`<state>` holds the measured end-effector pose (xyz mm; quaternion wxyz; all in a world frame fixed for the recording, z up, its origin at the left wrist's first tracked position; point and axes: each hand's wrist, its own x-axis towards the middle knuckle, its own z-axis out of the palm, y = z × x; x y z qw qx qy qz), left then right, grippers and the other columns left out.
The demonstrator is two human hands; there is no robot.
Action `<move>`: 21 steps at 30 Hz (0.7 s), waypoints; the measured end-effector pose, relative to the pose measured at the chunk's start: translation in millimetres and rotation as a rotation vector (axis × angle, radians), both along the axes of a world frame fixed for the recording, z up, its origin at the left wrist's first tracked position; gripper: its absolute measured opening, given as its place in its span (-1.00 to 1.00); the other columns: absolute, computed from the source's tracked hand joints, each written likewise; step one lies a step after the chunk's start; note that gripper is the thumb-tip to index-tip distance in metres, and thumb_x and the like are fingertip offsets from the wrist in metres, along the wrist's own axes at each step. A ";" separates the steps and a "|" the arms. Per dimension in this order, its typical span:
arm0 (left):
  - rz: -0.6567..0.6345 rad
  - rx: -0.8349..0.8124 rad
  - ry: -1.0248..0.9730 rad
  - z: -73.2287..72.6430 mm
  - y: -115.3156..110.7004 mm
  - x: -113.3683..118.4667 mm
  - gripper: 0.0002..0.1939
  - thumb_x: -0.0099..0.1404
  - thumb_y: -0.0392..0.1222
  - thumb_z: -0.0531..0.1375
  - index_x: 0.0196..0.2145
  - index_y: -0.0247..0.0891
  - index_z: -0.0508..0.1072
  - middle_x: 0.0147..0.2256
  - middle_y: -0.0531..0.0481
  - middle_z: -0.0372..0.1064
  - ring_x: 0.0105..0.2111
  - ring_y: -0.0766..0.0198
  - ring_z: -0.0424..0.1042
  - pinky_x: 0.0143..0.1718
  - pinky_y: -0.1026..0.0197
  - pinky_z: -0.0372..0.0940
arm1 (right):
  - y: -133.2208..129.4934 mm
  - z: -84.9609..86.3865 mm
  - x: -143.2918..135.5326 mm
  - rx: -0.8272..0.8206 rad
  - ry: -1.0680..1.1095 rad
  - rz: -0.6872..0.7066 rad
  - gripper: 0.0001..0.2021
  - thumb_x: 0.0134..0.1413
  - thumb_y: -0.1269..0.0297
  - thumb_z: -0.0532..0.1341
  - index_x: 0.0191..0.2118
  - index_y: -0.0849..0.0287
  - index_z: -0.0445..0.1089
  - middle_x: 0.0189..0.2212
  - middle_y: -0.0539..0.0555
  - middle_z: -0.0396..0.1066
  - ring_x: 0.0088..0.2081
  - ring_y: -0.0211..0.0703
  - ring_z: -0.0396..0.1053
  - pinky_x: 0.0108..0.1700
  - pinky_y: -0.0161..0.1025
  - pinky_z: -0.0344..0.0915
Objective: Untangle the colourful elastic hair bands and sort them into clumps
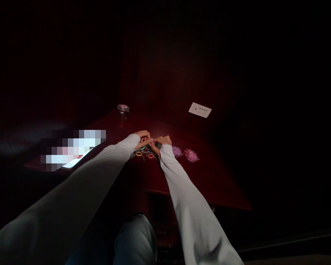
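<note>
My left hand point(143, 138) and my right hand point(160, 142) meet over a dark red table point(206, 184). Both have their fingers pressed together, and what lies between the fingertips is too small to name. Beneath and in front of them spreads a mixed pile of coloured bands, with a yellow ring point(138, 154) and a red ring point(150, 156) at its near side. Just right of my right hand sits a purple bundle of thin bands point(177, 151), and farther right a pink bundle point(191, 155). My hands hide part of the pile.
A clear jar with a lid point(123, 108) stands at the table's back left. A lit screen point(71, 162), mostly pixelated, lies at the left. A white socket plate point(200, 110) is on the wall behind. The table's front edge runs above my knees.
</note>
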<state>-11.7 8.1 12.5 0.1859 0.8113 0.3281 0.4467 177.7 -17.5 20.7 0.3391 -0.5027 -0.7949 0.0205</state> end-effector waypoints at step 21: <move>0.066 0.090 -0.126 4.9 6.9 -5.0 -0.68 0.33 0.03 0.21 -0.45 -0.23 0.50 -0.38 0.01 0.33 -0.50 0.33 0.17 -0.46 0.24 0.13 | -10.4 6.2 -0.9 -0.084 -0.019 0.034 -0.86 0.21 0.09 0.39 -0.19 -0.03 0.67 -0.25 0.02 0.60 -0.11 -0.06 0.27 0.01 -0.15 0.13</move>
